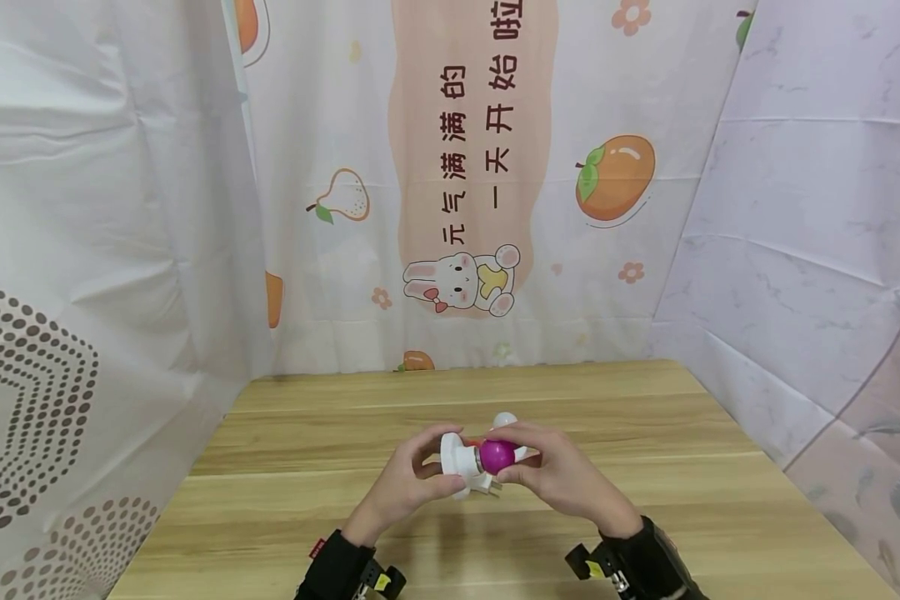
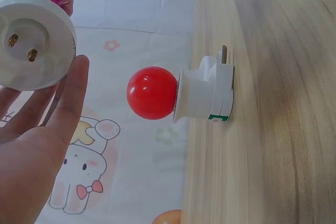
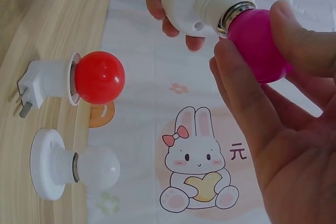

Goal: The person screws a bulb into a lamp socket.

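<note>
Above the table, my left hand (image 1: 396, 487) grips a round white lamp holder (image 1: 453, 456) by its base, thumb below and fingers above. Two brass contacts show on the holder's underside in the left wrist view. With thumb and fingers, my right hand (image 1: 570, 475) pinches a purple light bulb (image 1: 497, 457). The bulb sits at the holder's mouth, both lying sideways in line. Part of its metal screw base (image 3: 234, 15) shows between the purple globe and the white socket in the right wrist view.
Behind the hands, a red bulb (image 2: 152, 93) stands in a white plug-in socket (image 2: 199, 95) with metal prongs. Beside it, a white bulb (image 3: 100, 167) is fitted in a round white holder (image 3: 47, 164). The wooden table (image 1: 330, 417) ends at printed curtains (image 1: 322, 275) on three sides.
</note>
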Available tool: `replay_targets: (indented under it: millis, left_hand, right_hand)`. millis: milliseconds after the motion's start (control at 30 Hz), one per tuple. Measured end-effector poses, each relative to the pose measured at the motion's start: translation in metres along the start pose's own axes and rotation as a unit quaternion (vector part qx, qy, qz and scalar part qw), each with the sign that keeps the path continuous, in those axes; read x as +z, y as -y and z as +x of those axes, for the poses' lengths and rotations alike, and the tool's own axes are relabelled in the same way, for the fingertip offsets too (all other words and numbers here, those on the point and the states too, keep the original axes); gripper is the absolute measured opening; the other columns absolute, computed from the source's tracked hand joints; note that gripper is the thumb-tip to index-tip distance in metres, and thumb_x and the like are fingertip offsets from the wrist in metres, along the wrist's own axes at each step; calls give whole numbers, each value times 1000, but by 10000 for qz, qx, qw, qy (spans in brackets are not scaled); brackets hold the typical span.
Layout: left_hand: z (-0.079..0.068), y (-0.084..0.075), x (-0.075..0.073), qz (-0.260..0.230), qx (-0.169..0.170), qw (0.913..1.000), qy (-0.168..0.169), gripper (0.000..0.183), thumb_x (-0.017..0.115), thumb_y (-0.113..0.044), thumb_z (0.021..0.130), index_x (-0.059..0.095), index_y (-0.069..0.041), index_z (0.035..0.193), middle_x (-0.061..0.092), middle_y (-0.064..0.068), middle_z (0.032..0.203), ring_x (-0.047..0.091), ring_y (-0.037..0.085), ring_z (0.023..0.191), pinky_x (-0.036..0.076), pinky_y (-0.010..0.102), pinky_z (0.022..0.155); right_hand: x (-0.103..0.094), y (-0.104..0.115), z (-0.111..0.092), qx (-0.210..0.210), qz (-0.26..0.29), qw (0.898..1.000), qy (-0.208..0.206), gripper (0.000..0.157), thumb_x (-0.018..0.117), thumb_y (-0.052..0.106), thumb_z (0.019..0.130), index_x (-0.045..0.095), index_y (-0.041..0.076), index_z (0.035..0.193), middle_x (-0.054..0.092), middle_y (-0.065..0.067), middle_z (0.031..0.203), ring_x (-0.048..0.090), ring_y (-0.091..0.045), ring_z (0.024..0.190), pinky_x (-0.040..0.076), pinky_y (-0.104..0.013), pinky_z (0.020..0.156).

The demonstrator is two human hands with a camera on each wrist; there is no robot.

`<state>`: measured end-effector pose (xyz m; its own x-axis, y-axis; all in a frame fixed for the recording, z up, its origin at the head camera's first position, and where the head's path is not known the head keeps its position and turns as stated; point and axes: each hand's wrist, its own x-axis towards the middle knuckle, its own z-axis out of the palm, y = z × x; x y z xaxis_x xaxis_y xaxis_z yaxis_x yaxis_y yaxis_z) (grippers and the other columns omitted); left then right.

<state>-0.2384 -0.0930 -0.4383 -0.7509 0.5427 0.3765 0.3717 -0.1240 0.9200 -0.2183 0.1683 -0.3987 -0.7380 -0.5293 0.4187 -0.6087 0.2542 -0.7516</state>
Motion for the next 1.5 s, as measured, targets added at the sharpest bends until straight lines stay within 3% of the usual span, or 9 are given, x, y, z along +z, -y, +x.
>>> replay_targets:
  millis: [300, 467, 833, 967, 1133, 1367, 1500]
  left_hand:
    - [-1, 0, 0, 57, -62, 10000, 15, 62, 77, -17, 92, 50, -6, 146, 57, 23, 133, 59, 22, 116, 52, 42, 99]
    - [0, 2, 0, 108, -110, 9999, 44, 62, 76, -15, 92, 50, -5, 147, 54, 29, 134, 58, 21, 115, 53, 41, 99]
    - [1, 5, 0, 200, 17, 9998, 52, 60, 75, -16, 93, 51, -7, 147, 55, 29, 135, 59, 20, 116, 54, 40, 97]
    - [0, 4, 0, 229, -12, 9997, -18, 58, 74, -19, 94, 51, -7, 146, 55, 30, 133, 59, 20, 114, 55, 39, 95]
    - [0, 3, 0, 278, -10, 9996, -20, 57, 73, -20, 95, 51, -7, 146, 56, 28, 132, 59, 21, 114, 55, 38, 94]
    - [0, 2, -1, 120, -27, 9998, -123, 53, 70, -13, 97, 50, -1, 145, 55, 27, 132, 59, 21, 114, 55, 34, 95]
    - [0, 1, -1, 24, -24, 9999, -135, 52, 69, -12, 97, 50, 0, 144, 55, 26, 131, 59, 20, 114, 54, 34, 96]
  right_hand:
    - [2, 2, 1, 282, -36, 9996, 4, 38, 75, 18, 93, 68, 10, 129, 69, -6, 119, 65, -19, 101, 60, -30, 77]
    - [2, 5, 1, 534, -78, 9985, 9, 37, 74, 20, 94, 68, 9, 129, 69, -6, 119, 65, -20, 101, 59, -27, 78]
    - [2, 4, 1, 771, -120, 9970, 15, 38, 74, 25, 94, 68, 7, 127, 69, -6, 115, 65, -20, 100, 58, -25, 79]
    - [2, 1, 2, 552, -115, 9984, 54, 39, 74, 24, 94, 67, 11, 130, 69, -5, 119, 66, -20, 103, 59, -26, 81]
    - [2, -2, 2, 44, -30, 9999, 129, 50, 80, 8, 87, 64, 16, 134, 64, -6, 125, 65, -22, 107, 59, -29, 81]
    - [3, -5, 3, -668, -7, 9976, 191, 54, 79, -6, 83, 62, 7, 133, 60, -7, 128, 63, -23, 112, 59, -32, 82]
    - [3, -6, 3, -865, -68, 9962, 111, 54, 78, -7, 83, 63, 8, 133, 60, -7, 128, 63, -22, 114, 59, -35, 85]
